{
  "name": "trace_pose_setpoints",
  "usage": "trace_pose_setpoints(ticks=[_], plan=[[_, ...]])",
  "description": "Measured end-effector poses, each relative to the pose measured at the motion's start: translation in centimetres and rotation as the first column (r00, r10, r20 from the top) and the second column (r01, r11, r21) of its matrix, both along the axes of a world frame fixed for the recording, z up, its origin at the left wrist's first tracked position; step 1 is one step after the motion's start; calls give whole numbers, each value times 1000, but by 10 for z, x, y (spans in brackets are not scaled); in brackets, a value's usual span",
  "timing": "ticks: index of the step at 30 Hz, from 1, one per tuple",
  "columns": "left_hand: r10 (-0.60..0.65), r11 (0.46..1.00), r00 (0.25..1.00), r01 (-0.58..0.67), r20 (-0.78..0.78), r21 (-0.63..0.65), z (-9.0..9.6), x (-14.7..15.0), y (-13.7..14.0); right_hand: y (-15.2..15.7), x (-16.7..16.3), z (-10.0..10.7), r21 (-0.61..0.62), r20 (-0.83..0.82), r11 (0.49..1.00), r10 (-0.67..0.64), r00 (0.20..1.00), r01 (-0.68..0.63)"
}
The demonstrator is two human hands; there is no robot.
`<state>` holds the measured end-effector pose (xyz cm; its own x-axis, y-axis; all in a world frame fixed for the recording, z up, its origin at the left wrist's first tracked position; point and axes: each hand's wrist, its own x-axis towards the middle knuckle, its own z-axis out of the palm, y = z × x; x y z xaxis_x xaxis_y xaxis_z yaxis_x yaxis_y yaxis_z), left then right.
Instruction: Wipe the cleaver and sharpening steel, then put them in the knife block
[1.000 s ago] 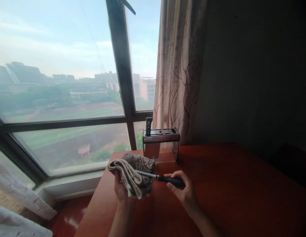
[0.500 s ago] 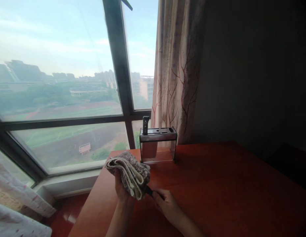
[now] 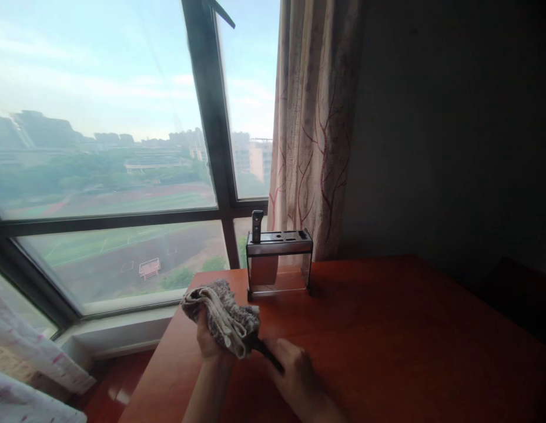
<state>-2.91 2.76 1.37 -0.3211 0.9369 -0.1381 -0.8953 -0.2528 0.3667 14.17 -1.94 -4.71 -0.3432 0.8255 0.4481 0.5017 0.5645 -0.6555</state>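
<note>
A folded grey-and-cream towel (image 3: 222, 314) is gripped in my left hand (image 3: 210, 341), which holds it from below and the left, above the table. My right hand (image 3: 292, 367) is closed round the black handle of what looks like a knife (image 3: 266, 351). The handle runs into the towel's right end, and whatever blade it has is hidden in the folds. Just beyond my hands stands a clear-sided knife block (image 3: 279, 247) with a slotted top. One knife with a dark riveted handle (image 3: 257, 226) stands upright in its left slot, its broad blade showing below.
The reddish-brown wooden table (image 3: 378, 346) spreads below and to the right. A large window (image 3: 109, 217) with dark frames lies at the left and ahead. A patterned curtain (image 3: 314, 129) hangs behind the knife block, beside a dark wall (image 3: 431, 135).
Both hands have shifted slightly left and down with the towel. More of the black handle shows between the towel and my right hand. The knife block stands unchanged.
</note>
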Motion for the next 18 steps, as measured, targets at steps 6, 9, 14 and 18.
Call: trace_pose_setpoints(ticks=[6, 9, 14, 18], plan=[[170, 978, 984, -175, -56, -113, -8, -35, 8, -2, -3, 9, 194, 211, 980, -81, 974, 39], [182, 978, 982, -186, -49, -96, -12, -39, 9, -5, -2, 11, 153, 132, 988, -56, 990, 36], [79, 994, 997, -79, -12, -73, -18, -30, 7, -10, 1, 7, -27, -59, 996, 79, 995, -81], [-150, 984, 988, 145, -43, -105, -21, -24, 2, -8, -3, 8, -257, -301, 952, 82, 950, -164]])
